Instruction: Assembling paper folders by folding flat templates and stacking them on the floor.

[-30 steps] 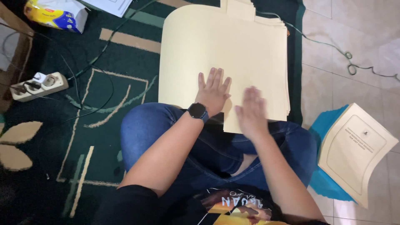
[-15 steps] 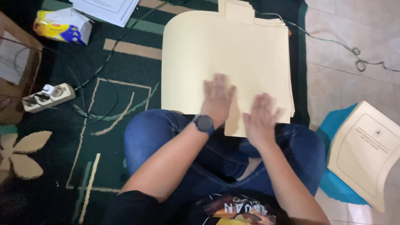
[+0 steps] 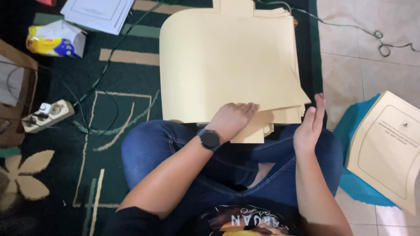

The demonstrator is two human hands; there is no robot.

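A home floor: patterned green rug (image 3: 65, 144) over pale tiles (image 3: 350, 65), with a power strip (image 3: 46, 114) and a snack bag (image 3: 54, 40) lying about.

Yellow and white snack bag (image 3: 56, 40), crumpled, lies on the carpet well left of the left hand's fingers (image 3: 245, 109), up and away from them. Brown cardboard box (image 3: 15, 94) at the left edge, farther left again, only partly in view. Printed tan folder cover (image 3: 387, 148) with a framed label panel, flat on a blue sheet, just right of the right hand's fingers (image 3: 317, 109). No screens apart from the dark round watch face (image 3: 210, 139), below the left fingers.
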